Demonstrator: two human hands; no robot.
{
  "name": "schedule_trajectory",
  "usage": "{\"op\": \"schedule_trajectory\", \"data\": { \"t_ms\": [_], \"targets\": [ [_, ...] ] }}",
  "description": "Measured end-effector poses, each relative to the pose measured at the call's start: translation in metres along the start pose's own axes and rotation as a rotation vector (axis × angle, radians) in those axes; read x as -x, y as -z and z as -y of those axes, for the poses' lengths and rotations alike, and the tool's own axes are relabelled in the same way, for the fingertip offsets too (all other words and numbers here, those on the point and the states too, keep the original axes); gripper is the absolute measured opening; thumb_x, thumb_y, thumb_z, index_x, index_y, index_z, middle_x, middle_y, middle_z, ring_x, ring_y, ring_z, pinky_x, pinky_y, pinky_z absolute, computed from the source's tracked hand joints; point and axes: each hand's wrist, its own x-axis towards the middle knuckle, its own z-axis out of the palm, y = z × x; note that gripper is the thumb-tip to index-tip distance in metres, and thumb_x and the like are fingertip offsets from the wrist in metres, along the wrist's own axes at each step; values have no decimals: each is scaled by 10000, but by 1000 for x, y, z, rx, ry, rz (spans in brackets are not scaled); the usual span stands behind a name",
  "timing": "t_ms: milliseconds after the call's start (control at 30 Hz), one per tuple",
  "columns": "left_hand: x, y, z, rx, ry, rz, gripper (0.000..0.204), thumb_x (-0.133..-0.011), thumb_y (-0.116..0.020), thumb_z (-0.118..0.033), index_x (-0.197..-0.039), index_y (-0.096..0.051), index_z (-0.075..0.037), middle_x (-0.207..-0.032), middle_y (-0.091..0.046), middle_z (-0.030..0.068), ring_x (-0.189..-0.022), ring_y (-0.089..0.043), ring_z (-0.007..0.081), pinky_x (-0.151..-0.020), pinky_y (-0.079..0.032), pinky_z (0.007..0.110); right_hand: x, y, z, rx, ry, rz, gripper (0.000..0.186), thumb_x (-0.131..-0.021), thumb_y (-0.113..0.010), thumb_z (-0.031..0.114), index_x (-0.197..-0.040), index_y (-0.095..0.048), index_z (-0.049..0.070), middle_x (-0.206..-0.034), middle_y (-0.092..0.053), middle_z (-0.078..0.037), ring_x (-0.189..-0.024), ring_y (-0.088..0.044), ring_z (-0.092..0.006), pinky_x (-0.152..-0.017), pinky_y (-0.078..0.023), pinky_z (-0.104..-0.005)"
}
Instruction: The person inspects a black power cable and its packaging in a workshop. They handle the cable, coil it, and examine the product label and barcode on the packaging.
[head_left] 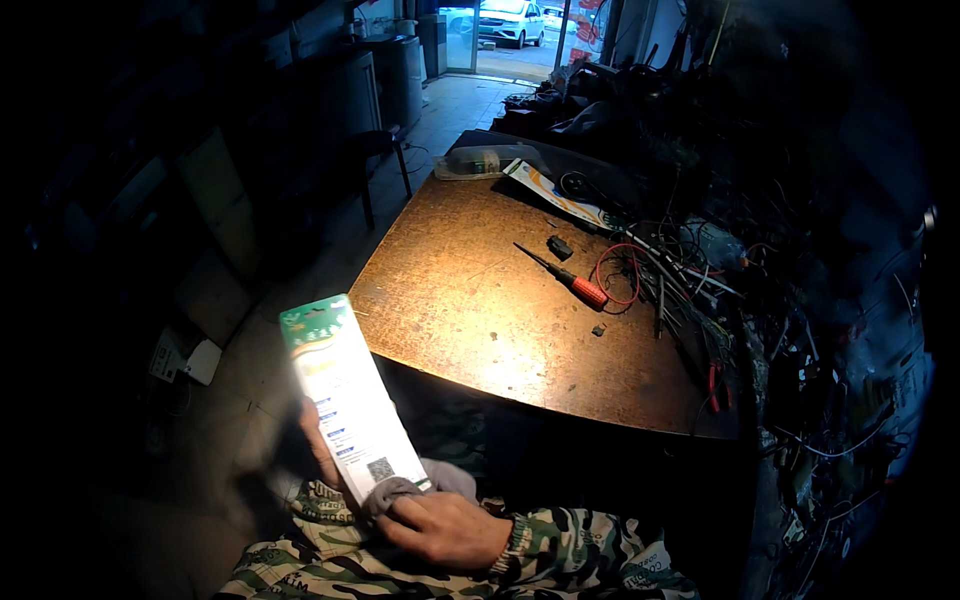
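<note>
A long, flat white package [350, 410] with a green hang-hole end tilts up and to the left over my lap. My left hand [320, 448] grips its left edge; most of those fingers are hidden behind it. My right hand [450, 527] is closed on a grey cloth [452, 478], which is bunched against the package's lower end. Both hands are below the near edge of the wooden table [430, 290].
On the table lie a red-handled screwdriver [570, 278], a small black piece [559, 247], a printed card [545, 188] and a clear plastic package [475, 162]. Tangled wires [670, 270] cover the right side. A dark stool [375, 145] stands beyond the left edge.
</note>
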Motion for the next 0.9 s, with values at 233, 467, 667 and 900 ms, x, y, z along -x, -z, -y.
{"op": "schedule_trajectory", "data": {
  "t_ms": [233,467,667,900],
  "targets": [
    [-30,40,-69,367,96,304,794,-988,-428,-682,-1444,-457,-32,-1182,-609,250,-1028,-688,385,-675,-658,597,51,181,27,152,-447,-203,313,-888,-744,197,-1148,-679,36,-942,-664,-123,-711,-697,-216,-589,-584,-309],
    [-63,-26,-62,347,124,319,770,-985,-438,-670,-1389,-501,-18,-1138,-620,239,-925,-709,335,-603,-672,499,50,359,-3,1784,-648,-664,326,-913,-745,166,-1198,-663,29,-1158,-671,-182,-1019,-705,-303,-825,-619,-369],
    [-104,-54,-37,477,267,341,745,-996,-447,-607,-1451,-464,-18,-1279,-601,268,-1024,-702,403,-733,-643,599,2,254,-102,868,-460,-302,390,-777,-852,175,-1077,-676,0,-1110,-644,-226,-1013,-662,-381,-851,-567,-456],
    [-123,-45,-41,433,639,295,781,-939,-621,-385,-1570,-282,-75,-1426,-458,299,-1238,-562,415,-1017,-481,716,6,188,-129,525,-473,-192,485,-862,-800,392,-1119,-640,13,-1070,-660,-193,-984,-670,-389,-852,-520,-546]
  ]
}}
